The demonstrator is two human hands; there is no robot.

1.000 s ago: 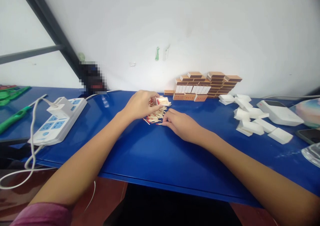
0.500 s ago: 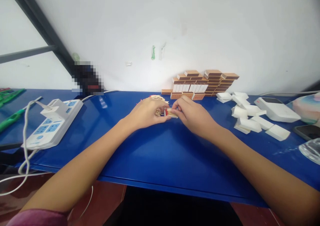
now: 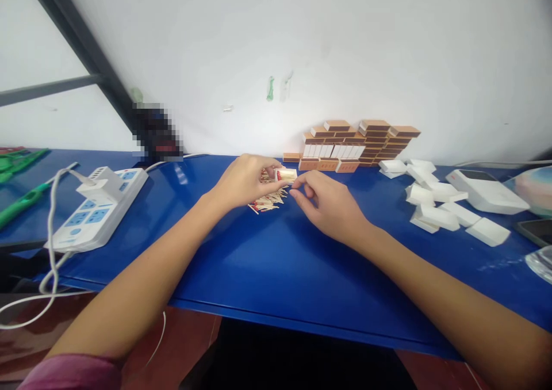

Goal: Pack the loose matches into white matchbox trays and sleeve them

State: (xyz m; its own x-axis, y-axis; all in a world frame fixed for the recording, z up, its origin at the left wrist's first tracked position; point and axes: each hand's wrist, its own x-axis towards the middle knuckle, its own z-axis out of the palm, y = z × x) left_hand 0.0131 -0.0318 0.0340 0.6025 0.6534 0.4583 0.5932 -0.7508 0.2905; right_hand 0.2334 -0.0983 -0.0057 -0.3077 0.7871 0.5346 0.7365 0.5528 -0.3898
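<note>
Currently, head view, sole camera. Left hand (image 3: 244, 180), centre of frame: holds a small open white card tray (image 3: 286, 169) between thumb and fingers, at the right edge of a loose heap of pale wooden matches with red heads (image 3: 268, 201). Right hand (image 3: 332, 206), just right of the tray: thumb and forefinger curled, narrow gap between tips; cannot tell whether a match is pinched there.

Progress, as judged: tray partly or wholly filled, matches lying lengthwise inside, heads toward the left; exact fill hidden by the left hand. Loose matches not yet in a tray lie on the glossy blue table (image 3: 241, 263) under and below that hand. Right of centre, against the wall: stacked tan-and-dark-brown cardboard matchboxes (image 3: 374, 142), apparently closed; contents not visible. Farther right: scattered white box-shaped card pieces (image 3: 436, 217), seemingly trays without sleeves, well apart from both hands. Held tray likewise unsleeved.
</note>
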